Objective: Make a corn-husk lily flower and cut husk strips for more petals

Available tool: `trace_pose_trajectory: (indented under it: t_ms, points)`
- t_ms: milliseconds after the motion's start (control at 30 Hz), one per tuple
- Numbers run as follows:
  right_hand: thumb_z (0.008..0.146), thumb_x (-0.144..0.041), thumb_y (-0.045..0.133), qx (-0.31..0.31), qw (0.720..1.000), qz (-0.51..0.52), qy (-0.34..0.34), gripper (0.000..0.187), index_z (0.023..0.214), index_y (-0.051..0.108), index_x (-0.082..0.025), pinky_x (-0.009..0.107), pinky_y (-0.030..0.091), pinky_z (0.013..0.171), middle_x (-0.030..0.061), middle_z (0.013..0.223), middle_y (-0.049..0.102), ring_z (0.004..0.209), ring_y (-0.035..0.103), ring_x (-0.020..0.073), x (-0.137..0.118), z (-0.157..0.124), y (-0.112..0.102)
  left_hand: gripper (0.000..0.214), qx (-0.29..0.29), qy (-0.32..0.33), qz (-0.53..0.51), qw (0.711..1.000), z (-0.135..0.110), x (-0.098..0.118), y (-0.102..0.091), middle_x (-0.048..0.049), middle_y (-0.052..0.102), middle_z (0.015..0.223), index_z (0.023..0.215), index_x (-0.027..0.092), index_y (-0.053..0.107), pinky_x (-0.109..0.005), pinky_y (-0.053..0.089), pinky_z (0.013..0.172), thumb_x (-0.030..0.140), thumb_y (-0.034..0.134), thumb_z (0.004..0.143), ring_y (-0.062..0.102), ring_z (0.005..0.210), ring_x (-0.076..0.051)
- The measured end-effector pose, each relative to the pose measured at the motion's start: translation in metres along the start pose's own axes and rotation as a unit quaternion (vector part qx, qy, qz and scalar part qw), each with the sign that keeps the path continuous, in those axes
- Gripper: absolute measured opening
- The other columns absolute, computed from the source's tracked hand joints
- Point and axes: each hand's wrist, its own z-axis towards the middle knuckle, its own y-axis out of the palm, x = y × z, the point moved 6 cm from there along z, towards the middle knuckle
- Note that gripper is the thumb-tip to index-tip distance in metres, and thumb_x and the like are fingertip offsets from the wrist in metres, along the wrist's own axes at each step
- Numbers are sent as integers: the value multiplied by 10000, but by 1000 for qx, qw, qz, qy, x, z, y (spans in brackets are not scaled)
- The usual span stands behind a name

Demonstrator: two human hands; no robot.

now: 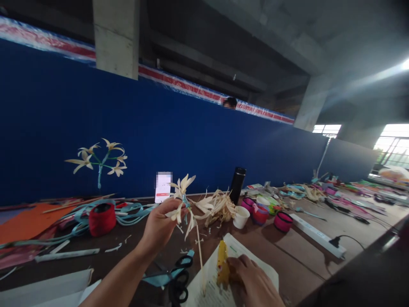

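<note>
Cream flowers [182, 186] up above the worktop [306, 264], and the left hand [159, 225] has them clamped between thumb and fingers, right at the joint among the petals! Assembling the spray looks like the step; next calls for a steady hold. Towards the near edge, the right hand [252, 275] touches a yellow tool [223, 264]; whether it's clamped, nobody can tell.

Held flower [182, 186] left of husk pile [220, 209], scissors [174, 273] left of paper [235, 248], bottle [237, 185] behind cup [241, 218]
</note>
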Motion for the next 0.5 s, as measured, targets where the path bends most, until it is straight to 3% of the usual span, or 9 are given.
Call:
trace_pose_trajectory:
  t_ms: [100, 267, 400, 500]
  points:
    - [665, -54, 462, -3, 999, 31, -15, 573, 1211, 508, -220, 281, 398, 889, 79, 1100, 568, 1039, 556, 206, 5, 3, 5, 137, 4, -45, -18, 999, -14, -11, -12, 28, 534, 595, 622, 164, 665, -188, 376, 522, 275, 742, 600, 469, 555, -90]
    - [648, -79, 490, 3, 999, 46, 7, 615, 1249, 436, -199, 345, 396, 904, 99, 1120, 536, 1058, 534, 245, 5, 11, 10, 205, 47, -101, -82, 990, -35, -49, -41, 20, 553, 625, 628, 137, 663, -182, 390, 519, 319, 753, 600, 476, 558, -81]
    - [695, -108, 489, 40, 998, 42, -12, 555, 1238, 449, -213, 364, 413, 889, 93, 1096, 524, 1034, 534, 248, -2, 14, 4, 231, 104, -120, -147, 976, -37, -66, -60, 6, 608, 670, 708, 143, 684, -196, 434, 591, 306, 781, 576, 531, 621, -98]
    - [655, -55, 456, 100, 994, 36, -22, 637, 1264, 411, -236, 370, 428, 890, 73, 1086, 503, 1028, 531, 233, -5, 15, -10, 245, 121, -118, -163, 972, -36, -64, -66, 6, 618, 657, 710, 144, 684, -198, 438, 591, 304, 793, 560, 542, 614, -99]
